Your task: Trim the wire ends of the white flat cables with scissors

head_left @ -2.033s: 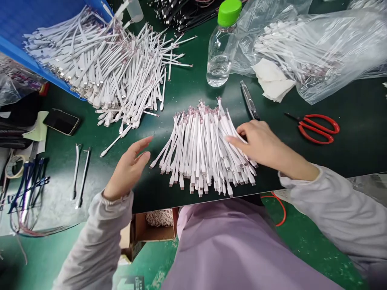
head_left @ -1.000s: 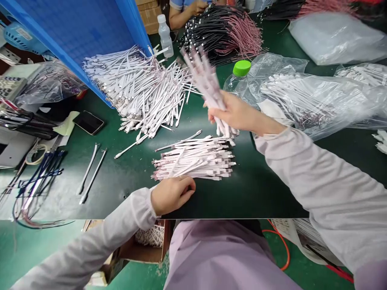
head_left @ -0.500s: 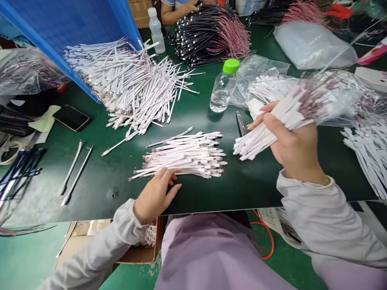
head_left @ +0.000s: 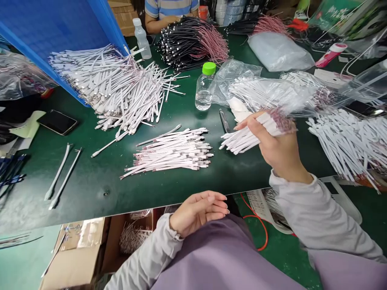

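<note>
My right hand is closed round a bundle of short white flat cables, held above the green table with its plug ends pointing left. My left hand hangs open, palm up, below the table's front edge over my lap, holding nothing. A sorted stack of white cables lies on the table between the two hands. A big loose heap of the same cables spills from a tilted blue crate at the back left.
A green-capped water bottle, a small knife, plastic bags of cables and more white cables fill the right. A phone and two loose cables lie left. Another person sits opposite behind black cables. Cardboard boxes stand underneath.
My left hand has left the sorted stack and dropped below the table edge, opening palm up. My right hand has carried its bundle from high over the table down to the right.
</note>
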### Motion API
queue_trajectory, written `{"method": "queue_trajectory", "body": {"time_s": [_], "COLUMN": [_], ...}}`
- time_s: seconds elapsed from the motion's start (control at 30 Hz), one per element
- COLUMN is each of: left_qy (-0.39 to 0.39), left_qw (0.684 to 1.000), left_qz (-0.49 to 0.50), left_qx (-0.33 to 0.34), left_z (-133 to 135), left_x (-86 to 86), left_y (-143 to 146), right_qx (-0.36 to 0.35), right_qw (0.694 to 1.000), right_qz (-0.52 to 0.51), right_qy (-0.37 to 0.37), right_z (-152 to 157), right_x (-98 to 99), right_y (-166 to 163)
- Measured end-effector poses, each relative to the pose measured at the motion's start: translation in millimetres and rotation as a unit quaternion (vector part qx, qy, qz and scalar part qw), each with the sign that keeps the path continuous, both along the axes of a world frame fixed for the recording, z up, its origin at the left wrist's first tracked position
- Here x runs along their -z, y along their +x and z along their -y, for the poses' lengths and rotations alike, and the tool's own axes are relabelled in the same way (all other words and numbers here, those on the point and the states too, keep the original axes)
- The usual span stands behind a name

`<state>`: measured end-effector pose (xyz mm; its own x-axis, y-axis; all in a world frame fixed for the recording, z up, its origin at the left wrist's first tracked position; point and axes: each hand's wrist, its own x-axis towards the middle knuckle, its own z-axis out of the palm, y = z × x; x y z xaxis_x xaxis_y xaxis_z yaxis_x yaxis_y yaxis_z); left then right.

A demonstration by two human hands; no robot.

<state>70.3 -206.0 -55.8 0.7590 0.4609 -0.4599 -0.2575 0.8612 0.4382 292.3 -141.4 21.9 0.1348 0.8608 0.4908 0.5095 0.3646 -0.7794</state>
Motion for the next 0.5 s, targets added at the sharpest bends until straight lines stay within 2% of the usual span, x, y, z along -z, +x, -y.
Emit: {"method": "queue_trajectory", "body": {"time_s": [0.07,0.13,0.2,0.3,0.37,0.43,0.5], "left_qy": [-0.062,-0.121,-0.17,-0.203,-0.188,-0.166,-0.152], "left_qw": [0.996,0.985,0.974,0.967,0.969,0.971,0.976], "left_qz": [0.057,0.118,0.148,0.121,0.11,0.115,0.103], "left_qx": [0.018,0.021,0.035,0.093,0.119,0.125,0.119], "left_z": [6,11,15,20,22,22,22], "left_x": [7.3,16.1,25.8,39.8,47.0,51.9,54.0], "left_y": [6,12,17,23,24,23,24], "right_qx": [-0.042,-0.147,-0.173,-0.18,-0.223,-0.259,-0.189], "right_qw": [0.993,0.957,0.918,0.882,0.863,0.864,0.905], "right_qz": [0.092,0.238,0.349,0.435,0.441,0.411,0.358], "right_qy": [0.062,0.081,0.078,-0.036,-0.106,-0.133,-0.129], "right_z": [27,60,92,128,139,143,144], "right_x": [3.9,17.4,35.0,48.5,42.1,27.9,14.5], "right_y": [-11,-27,-41,-45,-33,-15,2]}}
